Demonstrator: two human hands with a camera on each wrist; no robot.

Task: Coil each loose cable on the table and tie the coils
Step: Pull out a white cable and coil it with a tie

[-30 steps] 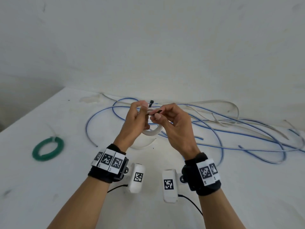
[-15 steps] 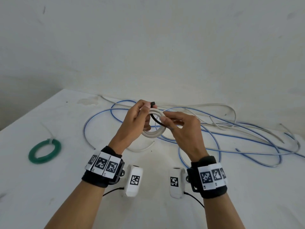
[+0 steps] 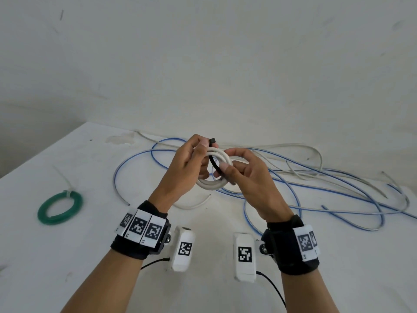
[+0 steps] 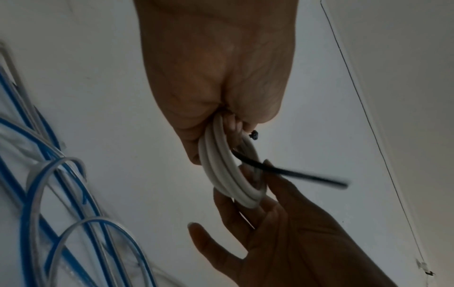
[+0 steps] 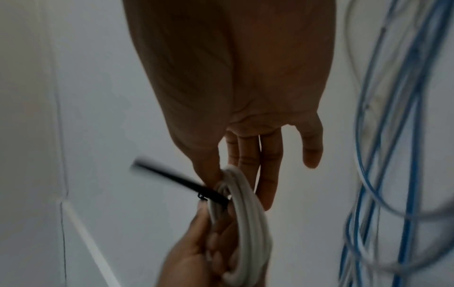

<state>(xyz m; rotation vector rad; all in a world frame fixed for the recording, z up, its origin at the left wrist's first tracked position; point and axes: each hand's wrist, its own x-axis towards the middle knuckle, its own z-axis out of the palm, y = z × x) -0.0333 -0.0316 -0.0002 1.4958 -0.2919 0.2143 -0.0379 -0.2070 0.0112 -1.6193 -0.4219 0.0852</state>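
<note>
A small white cable coil (image 3: 208, 185) is held up above the table (image 3: 67, 256) by my left hand (image 3: 200, 154), whose fingers grip its top left. A black zip tie (image 3: 214, 159) crosses the coil, its head (image 3: 212, 140) sticking up by my left fingertips. My right hand (image 3: 225, 170) pinches the tie's tail between thumb and forefinger at the coil's right side. The left wrist view shows the coil (image 4: 230, 174) with the tie's tail (image 4: 294, 173) jutting right. In the right wrist view the tie (image 5: 176, 179) juts left of the coil (image 5: 248, 217), and my other right fingers are straight.
A green coil (image 3: 59, 207) tied with a white zip tie lies at the left of the table. Loose blue-and-white cables (image 3: 316, 190) and a white cable (image 3: 293, 146) sprawl behind and right of my hands. A wall rises close behind.
My right hand has drawn the zip tie's tail down and toward me across the coil. My left hand keeps its grip on the coil, which now shows more fully.
</note>
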